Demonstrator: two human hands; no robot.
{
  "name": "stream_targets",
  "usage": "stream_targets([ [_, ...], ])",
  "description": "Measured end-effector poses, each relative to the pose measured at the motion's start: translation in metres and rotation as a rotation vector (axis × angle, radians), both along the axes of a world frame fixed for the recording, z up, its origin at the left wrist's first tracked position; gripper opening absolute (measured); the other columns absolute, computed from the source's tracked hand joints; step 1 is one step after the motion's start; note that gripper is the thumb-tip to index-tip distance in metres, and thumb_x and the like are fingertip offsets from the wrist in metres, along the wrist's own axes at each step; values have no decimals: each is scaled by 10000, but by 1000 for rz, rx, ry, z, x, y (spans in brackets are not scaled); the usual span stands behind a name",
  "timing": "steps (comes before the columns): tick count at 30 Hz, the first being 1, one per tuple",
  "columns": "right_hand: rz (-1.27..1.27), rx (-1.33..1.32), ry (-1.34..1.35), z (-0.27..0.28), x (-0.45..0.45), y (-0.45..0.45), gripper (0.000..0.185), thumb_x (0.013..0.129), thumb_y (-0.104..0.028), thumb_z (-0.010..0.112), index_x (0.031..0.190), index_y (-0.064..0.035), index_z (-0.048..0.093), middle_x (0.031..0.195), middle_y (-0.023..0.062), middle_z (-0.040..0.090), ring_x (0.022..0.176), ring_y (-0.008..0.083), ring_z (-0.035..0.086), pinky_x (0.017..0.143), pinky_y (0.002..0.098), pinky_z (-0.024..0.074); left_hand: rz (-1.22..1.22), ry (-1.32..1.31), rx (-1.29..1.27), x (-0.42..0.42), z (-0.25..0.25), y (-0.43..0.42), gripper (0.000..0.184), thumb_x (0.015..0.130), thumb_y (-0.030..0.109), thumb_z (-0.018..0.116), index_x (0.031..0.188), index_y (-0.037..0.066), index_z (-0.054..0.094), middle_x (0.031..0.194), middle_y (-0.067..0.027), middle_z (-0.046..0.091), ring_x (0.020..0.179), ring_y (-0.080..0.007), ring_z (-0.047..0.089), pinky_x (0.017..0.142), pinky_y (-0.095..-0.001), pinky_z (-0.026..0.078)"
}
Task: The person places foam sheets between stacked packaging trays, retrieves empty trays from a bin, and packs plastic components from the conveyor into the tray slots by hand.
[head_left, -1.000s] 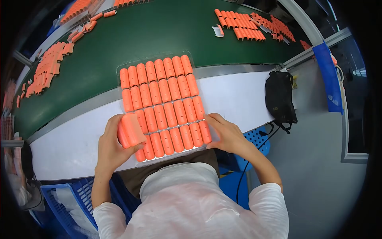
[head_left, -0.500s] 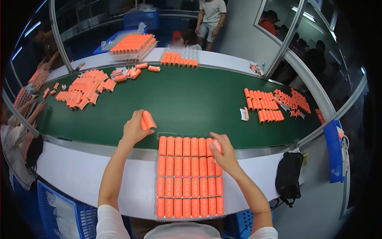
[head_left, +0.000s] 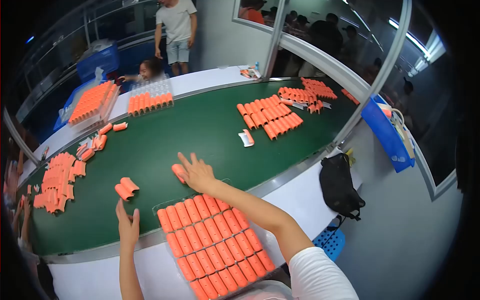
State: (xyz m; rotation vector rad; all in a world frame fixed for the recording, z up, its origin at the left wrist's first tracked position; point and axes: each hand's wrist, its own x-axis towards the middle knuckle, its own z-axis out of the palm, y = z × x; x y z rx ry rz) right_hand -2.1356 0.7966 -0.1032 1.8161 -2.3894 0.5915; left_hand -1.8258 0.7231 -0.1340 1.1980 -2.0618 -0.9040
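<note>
My left hand (head_left: 128,226) is open, fingers extended and thumb apart, just short of two curved orange half-tube pieces (head_left: 126,188) lying side by side on the green surface. My right hand (head_left: 198,175) reaches past the tray with its fingers spread. Its fingertips touch another orange half-tube piece (head_left: 178,173), partly covered by the hand. Below my arms sits a clear plastic tray (head_left: 158,206), tilted in view and filled with rows of orange half-tube pieces (head_left: 207,236). My right forearm hides the tray's far right corner.
Loose orange pieces (head_left: 57,180) are heaped at the left, and aligned rows (head_left: 270,116) lie at the right. Across the green surface (head_left: 200,132) stand a part-filled tray (head_left: 150,102) and stacked trays (head_left: 94,103). A black bag (head_left: 341,187) is at the right; other people are nearby.
The view has swung right. My left hand has let go of its orange pieces, which lie on the green surface. My right hand has moved from the tray's far right corner to beyond its far edge.
</note>
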Motion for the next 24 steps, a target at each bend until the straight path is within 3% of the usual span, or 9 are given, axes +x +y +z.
stream_targets([
  [3, -67, 42, -78, 11, -13, 88, 691, 951, -405, 559, 1504, -94, 283, 1274, 265, 454, 1024, 430, 582, 857, 537, 503, -220, 219, 212, 33, -30, 97, 612, 1020, 171, 417, 1548, 14, 151, 1572, -177, 214, 1351, -304, 421, 1100, -404, 360],
  [5, -145, 41, -51, 0, -14, 146, 738, 928, -407, 588, 1503, -57, 283, 1336, 301, 417, 1097, 449, 547, 945, 539, 462, -300, 381, 336, 39, -40, 163, 627, 1014, 172, 390, 1545, -20, 117, 1596, -218, 139, 1476, -357, 208, 1197, -447, 183],
  [6, -184, 52, 16, -10, -13, 168, 766, 907, -405, 614, 1500, -40, 293, 1371, 314, 394, 1126, 451, 531, 968, 536, 447, -240, 392, 347, 29, -33, 186, 627, 1014, 172, 390, 1545, -20, 117, 1596, -218, 139, 1476, -357, 208, 1197, -447, 183],
  [9, -183, 115, -301, -22, -13, 210, 801, 948, -422, 576, 1540, -44, 192, 1518, 364, 209, 1366, 528, 312, 1107, 553, 326, -316, 171, 146, 12, -23, 226, 737, 994, 244, 468, 1524, -80, 70, 1598, -289, 54, 1493, -421, 77, 1216, -464, 76],
  [12, 10, 49, -251, -53, -22, 224, 625, 992, -259, 510, 1495, 29, 277, 1520, 285, 293, 1403, 447, 290, 1170, 480, 248, -235, 353, 203, 6, -36, 232, 761, 998, 286, 493, 1525, -78, 82, 1589, -298, 99, 1494, -386, 113, 1220, -407, 106],
  [16, 81, 60, -261, -65, -43, 226, 696, 1029, -476, 413, 1521, -7, 264, 1520, 267, 300, 1407, 415, 285, 1166, 490, 244, 2, 333, 105, 59, -28, 251, 666, 999, 303, 520, 1500, -32, 238, 1545, -244, 269, 1441, -368, 267, 1195, -410, 221],
  [18, 313, -222, -15, -82, -63, 206, 713, 949, -382, 608, 1465, 36, 345, 1220, 353, 535, 1157, 440, 543, 925, 534, 492, 321, 333, -78, 116, -25, 266, 532, 978, 227, 569, 1433, 13, 394, 1453, -216, 413, 1344, -348, 422, 1121, -403, 354],
  [20, 140, -24, -310, -71, -72, 209, 716, 971, -447, 575, 1473, 14, 352, 1441, 360, 317, 1351, 462, 332, 1099, 537, 353, 657, 309, -240, 172, -25, 279, 426, 954, 171, 601, 1337, 8, 511, 1340, -191, 524, 1254, -350, 512, 1055, -385, 417],
  [24, 108, -76, -162, -42, -56, 191, 707, 958, -495, 573, 1480, -58, 383, 1448, 350, 305, 1311, 510, 358, 1086, 570, 353, 1233, 149, -466, 307, -27, 300, 399, 892, 100, 620, 1273, 8, 547, 1246, -203, 567, 1190, -374, 546, 1013, -394, 442],
])
